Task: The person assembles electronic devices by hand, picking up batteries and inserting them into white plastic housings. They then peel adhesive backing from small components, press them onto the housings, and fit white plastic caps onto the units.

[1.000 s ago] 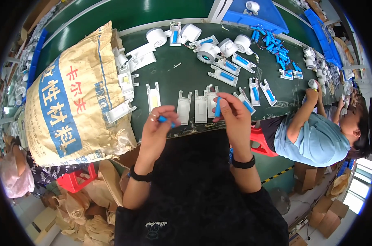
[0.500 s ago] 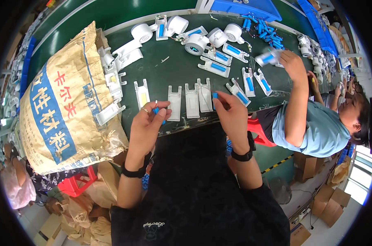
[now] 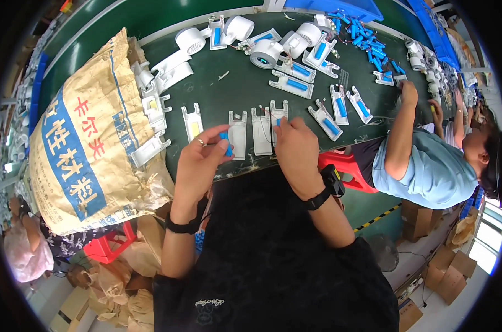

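My left hand point(image 3: 202, 160) pinches a small blue cylinder point(image 3: 225, 143) at the near edge of the dark green bench point(image 3: 245, 91). Just right of it, my right hand point(image 3: 296, 148) holds a second small blue piece point(image 3: 277, 124) against a flat white plastic holder point(image 3: 278, 113). Two more empty white holders point(image 3: 238, 133) point(image 3: 260, 128) lie between my hands, and another one point(image 3: 192, 122) lies further left. Both wrists wear dark bands.
A big tan sack point(image 3: 90, 144) with white parts spilling out fills the left. White holders fitted with blue cylinders point(image 3: 298, 84), round white housings point(image 3: 266, 52) and loose blue cylinders point(image 3: 367, 41) cover the far bench. A person in a light blue shirt point(image 3: 428, 171) works at the right.
My hands have drawn slightly closer to the row of holders, the right one now touching a holder. The person at the right has shifted their reaching arm along the bench.
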`<state>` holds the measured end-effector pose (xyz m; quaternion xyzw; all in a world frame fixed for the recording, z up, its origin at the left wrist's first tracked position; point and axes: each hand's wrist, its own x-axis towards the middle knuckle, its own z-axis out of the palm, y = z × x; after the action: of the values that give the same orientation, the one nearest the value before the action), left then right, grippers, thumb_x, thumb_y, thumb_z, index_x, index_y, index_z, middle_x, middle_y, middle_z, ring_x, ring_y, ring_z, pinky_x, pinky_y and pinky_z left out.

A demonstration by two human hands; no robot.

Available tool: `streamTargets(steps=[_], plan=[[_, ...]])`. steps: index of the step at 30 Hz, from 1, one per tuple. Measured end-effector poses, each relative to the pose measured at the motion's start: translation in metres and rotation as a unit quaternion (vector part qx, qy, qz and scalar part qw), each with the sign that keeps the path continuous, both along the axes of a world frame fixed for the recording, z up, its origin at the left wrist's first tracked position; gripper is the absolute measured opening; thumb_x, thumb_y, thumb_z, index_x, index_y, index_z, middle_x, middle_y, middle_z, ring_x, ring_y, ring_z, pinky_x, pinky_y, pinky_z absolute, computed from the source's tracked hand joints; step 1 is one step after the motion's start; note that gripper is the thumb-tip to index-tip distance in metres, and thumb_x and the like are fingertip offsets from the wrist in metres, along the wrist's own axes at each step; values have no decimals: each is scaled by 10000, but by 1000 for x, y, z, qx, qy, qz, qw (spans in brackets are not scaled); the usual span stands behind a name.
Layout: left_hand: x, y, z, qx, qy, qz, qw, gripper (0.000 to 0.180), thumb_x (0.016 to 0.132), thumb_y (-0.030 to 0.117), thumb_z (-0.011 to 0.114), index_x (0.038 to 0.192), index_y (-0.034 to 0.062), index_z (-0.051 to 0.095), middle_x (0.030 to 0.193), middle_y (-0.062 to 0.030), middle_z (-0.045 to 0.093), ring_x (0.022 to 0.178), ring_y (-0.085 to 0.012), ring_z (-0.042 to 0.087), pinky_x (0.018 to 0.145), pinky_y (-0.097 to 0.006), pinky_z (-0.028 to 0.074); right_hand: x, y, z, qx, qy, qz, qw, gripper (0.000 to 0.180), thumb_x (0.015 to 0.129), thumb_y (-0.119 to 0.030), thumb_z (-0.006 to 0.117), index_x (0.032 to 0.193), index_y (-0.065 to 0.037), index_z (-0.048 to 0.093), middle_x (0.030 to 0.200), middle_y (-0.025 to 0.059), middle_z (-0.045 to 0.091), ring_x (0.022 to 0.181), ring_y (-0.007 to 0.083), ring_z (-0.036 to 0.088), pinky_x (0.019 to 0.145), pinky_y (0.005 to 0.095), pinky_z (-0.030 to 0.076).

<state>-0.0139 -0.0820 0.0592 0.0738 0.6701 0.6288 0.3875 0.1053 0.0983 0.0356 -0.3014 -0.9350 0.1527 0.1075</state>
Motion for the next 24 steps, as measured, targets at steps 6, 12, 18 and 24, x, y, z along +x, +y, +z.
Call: streamTargets(steps=[6,12,18,24], plan=[[0,22,-4,-172,239,-64,954,289,943,97,706,1202,-28,692,946,-85,744,823,-129,703,767,-274,576,1,2,4,16,12,6,1000,202,918,-143,701,1056,4,713,863,164,625,785,370,654,691,458,534],[-2,40,-5,-240,303,-110,916,174,885,75,735,1033,-13,710,914,-130,754,773,-198,737,720,-308,576,2,3,-1,-1,26,-8,1000,207,907,-138,708,1060,2,712,856,158,619,793,358,650,699,451,535],[-4,42,-10,-249,454,-136,845,163,854,75,754,1005,21,725,839,-147,739,742,-256,739,682,-356,568,2,1,2,1,34,-13,999,229,900,-153,720,1075,-6,717,869,138,617,800,337,640,697,440,533],[-9,42,-4,-260,363,-145,883,205,840,97,771,1033,36,737,766,-117,734,704,-235,734,684,-344,566,9,19,-8,29,57,-14,998,231,915,-174,720,1095,-29,725,878,117,630,814,311,645,713,423,530]])
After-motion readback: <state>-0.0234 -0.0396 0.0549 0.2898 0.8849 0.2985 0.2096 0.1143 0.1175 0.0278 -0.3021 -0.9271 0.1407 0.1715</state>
